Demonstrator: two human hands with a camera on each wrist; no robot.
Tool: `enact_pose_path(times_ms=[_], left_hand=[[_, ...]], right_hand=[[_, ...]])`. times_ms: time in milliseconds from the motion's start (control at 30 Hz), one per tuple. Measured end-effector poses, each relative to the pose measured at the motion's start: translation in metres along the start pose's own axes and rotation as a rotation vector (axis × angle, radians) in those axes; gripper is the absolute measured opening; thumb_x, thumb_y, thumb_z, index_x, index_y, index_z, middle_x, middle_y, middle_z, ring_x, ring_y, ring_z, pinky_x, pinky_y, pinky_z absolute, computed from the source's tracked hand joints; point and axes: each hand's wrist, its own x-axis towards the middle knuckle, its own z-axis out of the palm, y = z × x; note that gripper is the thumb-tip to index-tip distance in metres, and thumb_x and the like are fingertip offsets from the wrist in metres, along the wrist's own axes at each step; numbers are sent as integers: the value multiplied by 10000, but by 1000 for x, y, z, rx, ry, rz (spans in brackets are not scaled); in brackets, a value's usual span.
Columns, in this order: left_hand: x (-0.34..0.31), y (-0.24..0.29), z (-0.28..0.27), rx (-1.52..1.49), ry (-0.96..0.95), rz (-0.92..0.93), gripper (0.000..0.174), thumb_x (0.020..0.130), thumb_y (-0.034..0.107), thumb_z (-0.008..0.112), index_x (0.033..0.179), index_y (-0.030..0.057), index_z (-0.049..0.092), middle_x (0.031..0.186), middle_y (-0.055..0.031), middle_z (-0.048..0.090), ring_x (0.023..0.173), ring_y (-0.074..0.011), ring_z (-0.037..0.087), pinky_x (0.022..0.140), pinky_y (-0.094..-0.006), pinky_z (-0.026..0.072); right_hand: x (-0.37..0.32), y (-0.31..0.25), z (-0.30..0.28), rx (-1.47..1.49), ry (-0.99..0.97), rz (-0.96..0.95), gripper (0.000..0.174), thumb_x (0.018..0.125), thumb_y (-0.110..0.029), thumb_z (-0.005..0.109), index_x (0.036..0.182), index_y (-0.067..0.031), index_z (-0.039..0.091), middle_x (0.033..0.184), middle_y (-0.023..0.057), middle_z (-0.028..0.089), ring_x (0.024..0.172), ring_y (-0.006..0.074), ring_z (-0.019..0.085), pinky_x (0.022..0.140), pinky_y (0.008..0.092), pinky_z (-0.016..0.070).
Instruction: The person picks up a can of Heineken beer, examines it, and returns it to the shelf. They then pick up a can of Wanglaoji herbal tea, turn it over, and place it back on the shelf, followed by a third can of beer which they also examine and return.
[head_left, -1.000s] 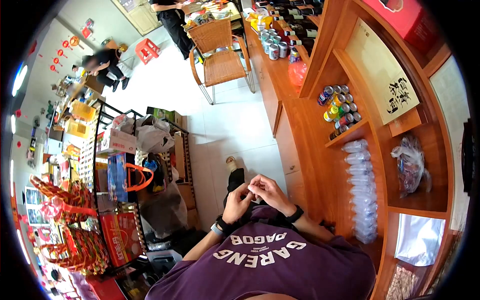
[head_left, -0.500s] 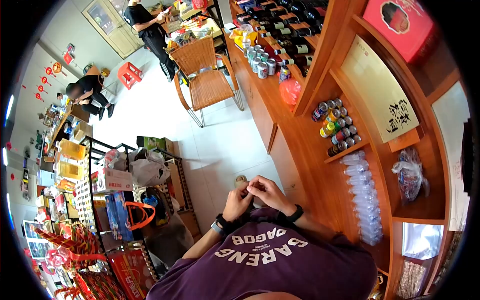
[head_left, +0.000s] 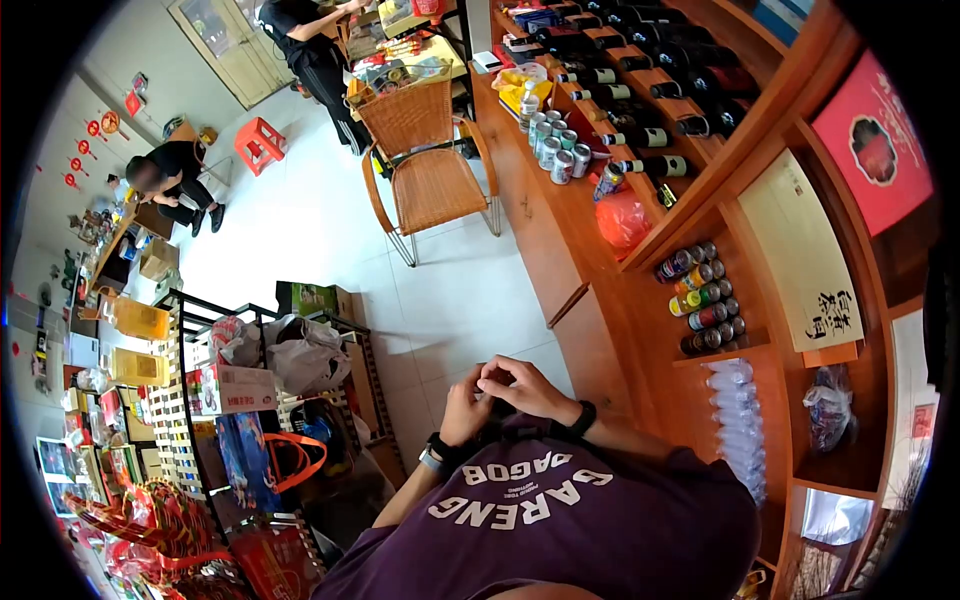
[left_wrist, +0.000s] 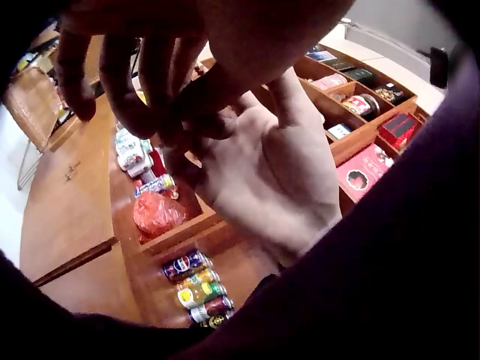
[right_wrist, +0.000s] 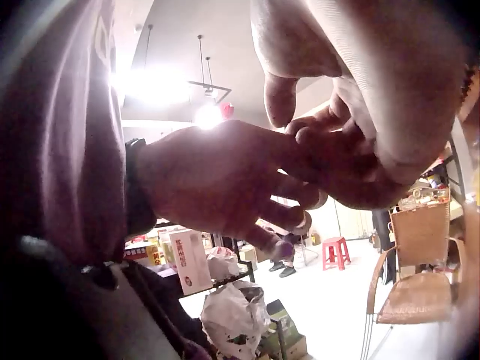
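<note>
My left hand (head_left: 463, 410) and right hand (head_left: 530, 388) meet in front of the purple shirt (head_left: 520, 500), above the floor. Their fingertips touch, and no object shows between them. In the left wrist view the loosely bent fingers of the left hand (left_wrist: 142, 75) hang over the palm of the right hand (left_wrist: 262, 165). From the right wrist, the left hand (right_wrist: 217, 176) appears with its fingers spread and bent, while the right hand (right_wrist: 367, 97) overlaps its fingertips. Dark bands circle both wrists.
To the right runs a wooden counter (head_left: 600, 340) with drink cans (head_left: 705, 300), a red plastic bag (head_left: 622, 220) and wine bottles (head_left: 650, 137). A wicker chair (head_left: 435, 185) stands ahead. On the left is a rack with bags (head_left: 305, 355) and boxes. Two people are farther back.
The head view has swung, so the counter and shelves sit farther right and lower. The hands stay together at the fingertips, slightly lower in the view.
</note>
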Motion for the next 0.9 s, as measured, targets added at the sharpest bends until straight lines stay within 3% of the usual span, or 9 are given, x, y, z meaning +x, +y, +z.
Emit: enact_pose_path(times_ms=[167, 233, 267, 333, 367, 533, 633, 733, 900], left_hand=[[21, -20, -29, -62, -17, -57, 249, 899, 49, 599, 1145, 8, 610, 965, -236, 708, 934, -414, 704, 802, -406, 548], [29, -26, -36, -44, -21, -54, 228, 922, 67, 622, 1141, 1, 617, 947, -212, 719, 917, -338, 728, 799, -389, 548], [30, -28, -38, -52, -31, -65, 228, 922, 67, 622, 1141, 1, 617, 947, -212, 719, 917, -338, 728, 799, -389, 548], [38, -21, -42, -118, -30, -99, 213, 948, 99, 648, 1130, -9, 629, 923, -168, 732, 860, -249, 728, 781, -354, 548], [42, -21, -46, -60, -80, -166, 205, 964, 122, 660, 1119, -11, 644, 904, -121, 736, 836, -165, 712, 777, -315, 544], [60, -20, -52, -149, -107, -152, 169, 968, 103, 656, 1091, -12, 657, 862, -90, 720, 800, -121, 686, 771, -294, 538], [78, -29, -49, -189, -118, -204, 153, 970, 99, 654, 1075, -12, 664, 851, -81, 721, 795, -120, 684, 768, -292, 537], [103, -27, -49, -176, -133, -190, 143, 972, 95, 653, 1066, -11, 667, 837, -73, 718, 792, -117, 680, 761, -285, 534], [153, -19, -47, -141, -119, -143, 131, 969, 85, 650, 1052, -16, 666, 823, -86, 706, 787, -122, 670, 748, -283, 524]], right_hand=[[38, -4, 12, -160, -31, -40, 218, 959, -224, 693, 995, -18, 633, 846, 33, 654, 779, 100, 604, 724, 279, 500], [49, -2, 14, -256, -34, -94, 239, 967, -250, 679, 999, -19, 627, 840, 84, 677, 756, 141, 636, 705, 314, 526], [52, 0, 13, -255, -30, -77, 239, 967, -250, 679, 999, -19, 627, 840, 84, 677, 756, 141, 636, 705, 314, 526], [60, 3, 6, -140, -18, -45, 227, 969, -238, 679, 1014, -22, 626, 826, 67, 672, 754, 129, 636, 704, 298, 523], [64, 6, 0, -118, 6, -43, 223, 973, -233, 679, 1018, -22, 624, 819, 50, 667, 754, 112, 633, 699, 285, 519], [88, 18, -31, -137, 237, 13, 185, 968, -198, 687, 992, -29, 614, 816, 27, 659, 731, 104, 625, 693, 277, 517], [104, 32, -48, -100, 252, 79, 176, 962, -187, 689, 1001, -39, 604, 869, 29, 650, 779, 108, 623, 718, 276, 512], [124, 47, -63, -162, 249, -27, 207, 944, -185, 705, 1042, -47, 586, 945, 44, 619, 856, 133, 610, 763, 298, 507], [172, 74, -121, -323, 451, -88, 296, 901, -171, 731, 1101, -48, 552, 1108, 106, 544, 1043, 245, 573, 881, 356, 488]])
